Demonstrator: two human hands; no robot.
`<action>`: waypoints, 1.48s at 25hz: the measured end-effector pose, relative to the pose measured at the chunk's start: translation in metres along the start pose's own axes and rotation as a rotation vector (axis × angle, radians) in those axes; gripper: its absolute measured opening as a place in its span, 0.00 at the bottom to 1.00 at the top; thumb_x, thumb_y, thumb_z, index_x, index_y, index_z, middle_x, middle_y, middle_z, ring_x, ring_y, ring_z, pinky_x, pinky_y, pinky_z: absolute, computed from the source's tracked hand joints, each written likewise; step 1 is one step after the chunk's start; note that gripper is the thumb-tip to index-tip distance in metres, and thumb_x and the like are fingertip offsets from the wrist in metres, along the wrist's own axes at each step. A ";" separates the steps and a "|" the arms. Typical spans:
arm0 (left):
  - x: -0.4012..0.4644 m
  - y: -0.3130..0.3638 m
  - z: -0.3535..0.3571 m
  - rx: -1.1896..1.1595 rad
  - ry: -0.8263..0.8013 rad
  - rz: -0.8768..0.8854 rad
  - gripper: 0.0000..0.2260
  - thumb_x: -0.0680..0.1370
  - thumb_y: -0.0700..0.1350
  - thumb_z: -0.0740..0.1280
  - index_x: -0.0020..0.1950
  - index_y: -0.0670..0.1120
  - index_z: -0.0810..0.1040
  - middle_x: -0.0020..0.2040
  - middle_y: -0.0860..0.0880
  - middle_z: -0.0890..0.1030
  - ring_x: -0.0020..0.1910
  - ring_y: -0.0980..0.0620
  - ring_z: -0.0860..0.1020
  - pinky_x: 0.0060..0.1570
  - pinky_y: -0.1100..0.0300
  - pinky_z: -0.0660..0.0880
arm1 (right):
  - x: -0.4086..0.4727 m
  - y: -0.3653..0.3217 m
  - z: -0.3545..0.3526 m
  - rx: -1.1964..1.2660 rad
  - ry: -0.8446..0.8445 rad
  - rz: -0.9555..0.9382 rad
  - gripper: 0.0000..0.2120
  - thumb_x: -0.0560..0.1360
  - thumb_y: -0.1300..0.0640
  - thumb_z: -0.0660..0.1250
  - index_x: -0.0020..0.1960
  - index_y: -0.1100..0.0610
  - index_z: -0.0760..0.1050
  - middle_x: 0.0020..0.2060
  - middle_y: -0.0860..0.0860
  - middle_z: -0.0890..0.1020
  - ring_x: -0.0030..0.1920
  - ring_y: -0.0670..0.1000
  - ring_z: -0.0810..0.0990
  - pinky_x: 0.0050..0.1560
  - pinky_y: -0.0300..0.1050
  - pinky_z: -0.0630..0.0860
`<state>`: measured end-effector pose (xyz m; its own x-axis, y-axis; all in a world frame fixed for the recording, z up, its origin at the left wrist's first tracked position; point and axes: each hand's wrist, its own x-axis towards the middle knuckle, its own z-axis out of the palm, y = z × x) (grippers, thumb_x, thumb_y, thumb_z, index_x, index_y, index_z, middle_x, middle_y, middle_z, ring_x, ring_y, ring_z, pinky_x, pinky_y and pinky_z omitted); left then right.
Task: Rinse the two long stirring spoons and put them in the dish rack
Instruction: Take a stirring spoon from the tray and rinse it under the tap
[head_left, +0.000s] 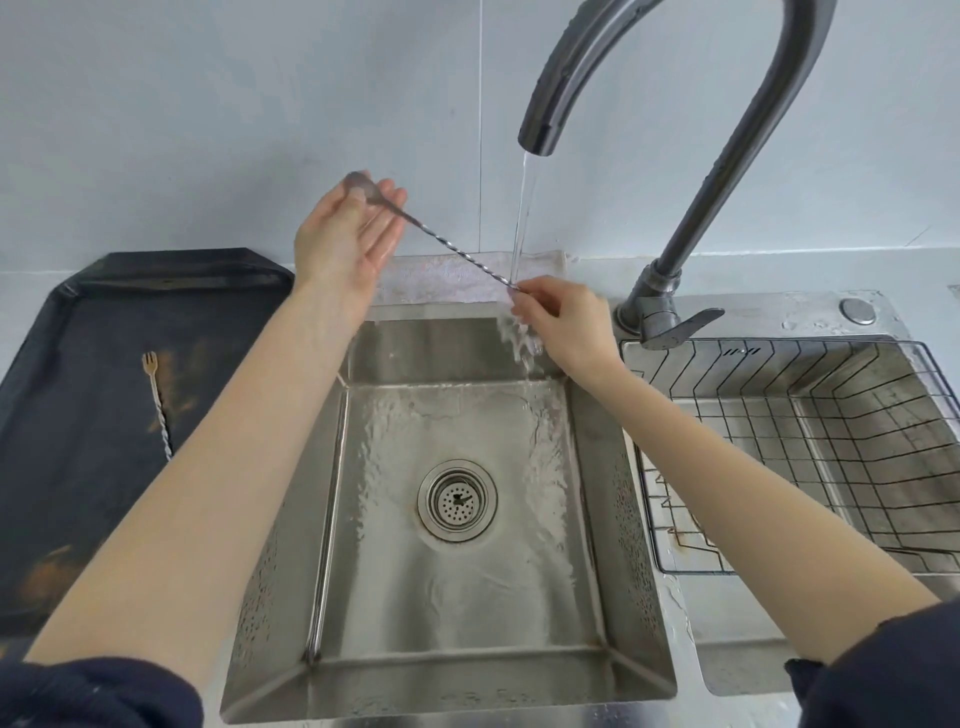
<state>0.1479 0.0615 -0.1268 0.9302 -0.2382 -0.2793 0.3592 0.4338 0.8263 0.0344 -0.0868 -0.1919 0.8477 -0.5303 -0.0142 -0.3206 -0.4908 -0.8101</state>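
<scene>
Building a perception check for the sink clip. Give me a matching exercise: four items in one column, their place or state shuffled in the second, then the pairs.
Items:
1. held stirring spoon
2. second stirring spoon
3. dish rack
4. faucet

Places or states:
A. lying on the dark tray left of the sink
B. running, its stream landing near the right hand
C. stretched between the left hand and the right hand
D. sitting in the right basin, holding no spoons

Pairs: 1-C, 2-A, 3-D, 4-B
</scene>
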 end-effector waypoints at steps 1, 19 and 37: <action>0.004 0.003 -0.008 -0.023 0.027 -0.004 0.11 0.81 0.38 0.56 0.43 0.46 0.74 0.37 0.52 0.83 0.34 0.60 0.83 0.37 0.69 0.80 | 0.001 0.000 0.000 -0.026 0.003 -0.013 0.10 0.77 0.55 0.63 0.54 0.57 0.81 0.47 0.55 0.86 0.47 0.53 0.83 0.51 0.45 0.78; -0.004 -0.077 -0.129 0.012 0.334 -0.544 0.11 0.80 0.35 0.56 0.39 0.40 0.71 0.40 0.46 0.74 0.42 0.54 0.75 0.53 0.62 0.75 | -0.011 0.083 0.027 0.315 -0.071 0.485 0.12 0.78 0.68 0.58 0.59 0.67 0.75 0.40 0.56 0.80 0.24 0.34 0.79 0.30 0.24 0.77; -0.006 -0.175 -0.186 0.483 0.473 -0.803 0.08 0.79 0.33 0.56 0.40 0.39 0.70 0.36 0.46 0.69 0.35 0.54 0.70 0.63 0.55 0.70 | -0.074 0.159 0.093 -0.458 -0.499 0.621 0.12 0.76 0.65 0.59 0.56 0.63 0.78 0.56 0.62 0.80 0.57 0.61 0.78 0.56 0.47 0.75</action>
<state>0.0933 0.1484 -0.3602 0.4042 0.1067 -0.9084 0.9122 -0.1192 0.3919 -0.0400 -0.0609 -0.3746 0.5175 -0.4821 -0.7069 -0.8251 -0.5001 -0.2630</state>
